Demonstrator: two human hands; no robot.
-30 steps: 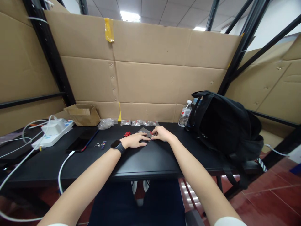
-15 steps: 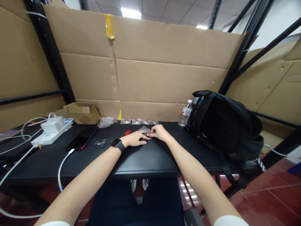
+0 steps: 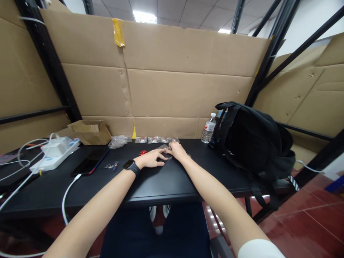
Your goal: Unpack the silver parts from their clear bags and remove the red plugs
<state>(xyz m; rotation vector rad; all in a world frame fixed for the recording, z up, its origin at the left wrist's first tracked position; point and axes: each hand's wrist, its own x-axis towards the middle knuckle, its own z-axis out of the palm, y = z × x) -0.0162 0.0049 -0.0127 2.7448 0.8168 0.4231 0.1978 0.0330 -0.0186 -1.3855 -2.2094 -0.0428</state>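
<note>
A small clear plastic bag lies on the black table between my hands. My left hand, with a dark watch on its wrist, rests on the tabletop with its fingers spread, fingertips touching the bag. My right hand is closed, thumb and fingers pinching the bag at its right side. What the bag contains is hidden by the fingers. A bundle of red cord lies just behind my left hand. Further left is a small colourful key ring charm.
Several small clear packets line the back edge beside a crumpled plastic bag. At left are a cardboard box, a phone and a power strip with white cables. A water bottle and black backpack stand at right.
The whole view has shifted slightly. My right hand has moved a little closer to my left over the bag, and the shiny piece between them is now harder to see.
</note>
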